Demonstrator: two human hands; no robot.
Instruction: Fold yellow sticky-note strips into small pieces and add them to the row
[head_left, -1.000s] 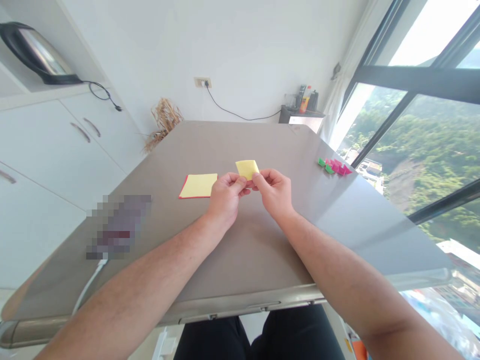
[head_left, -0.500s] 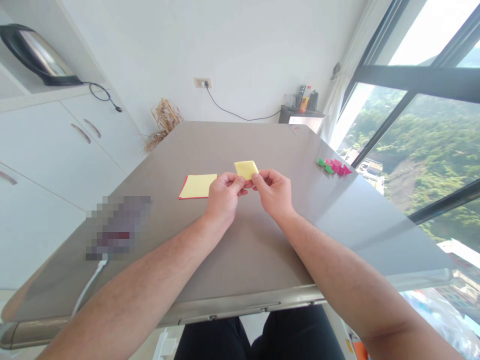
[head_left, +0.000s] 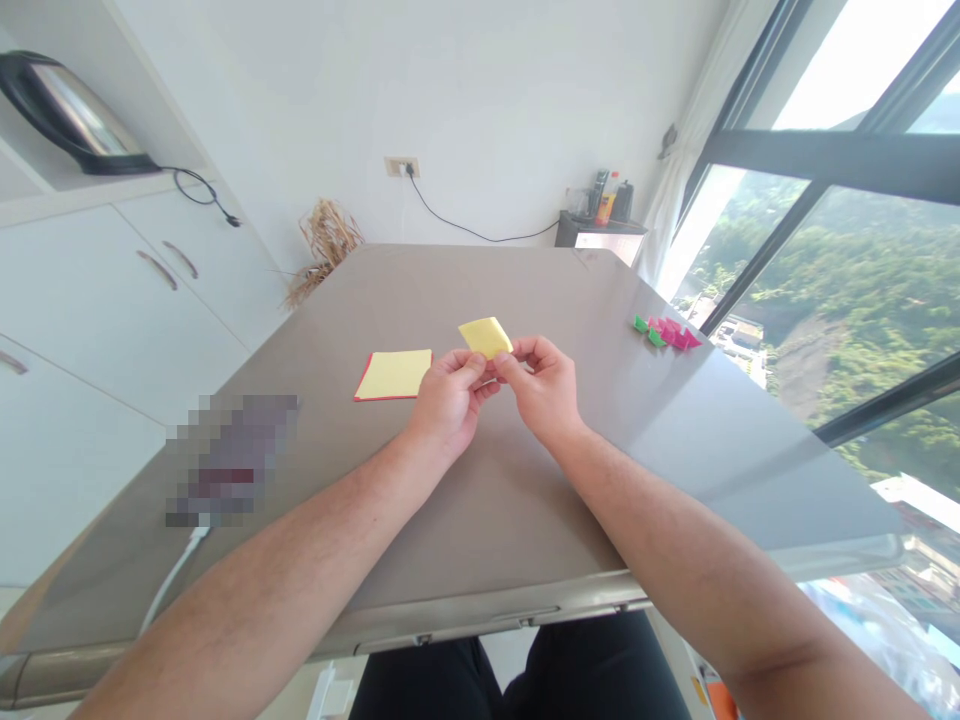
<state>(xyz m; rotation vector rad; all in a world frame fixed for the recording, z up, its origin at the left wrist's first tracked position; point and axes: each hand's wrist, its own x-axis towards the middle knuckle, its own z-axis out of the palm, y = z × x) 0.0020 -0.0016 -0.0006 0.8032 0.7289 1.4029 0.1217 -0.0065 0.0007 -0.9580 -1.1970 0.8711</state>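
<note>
A small folded piece of yellow paper (head_left: 486,336) is held up above the table between my two hands. My left hand (head_left: 451,400) pinches its lower left edge between thumb and fingers. At its lower right corner, the thumb and fingers of my right hand (head_left: 546,388) are closed on it too. The fingertips nearly meet below the paper, and part of its lower edge is hidden by them. Just left of my left hand lies a stack of square yellow paper (head_left: 394,374) with a red edge showing around it.
Several small folded pink and green paper shapes (head_left: 667,332) sit near the table's right edge by the window. On the left lies a blurred-out dark object (head_left: 240,450) with a white cable (head_left: 176,575). The grey table (head_left: 480,285) reaches toward the wall.
The folded yellow paper has tilted and shifted slightly left between my fingers. Both hands keep their pinch, and the right one has moved a little to the left.
</note>
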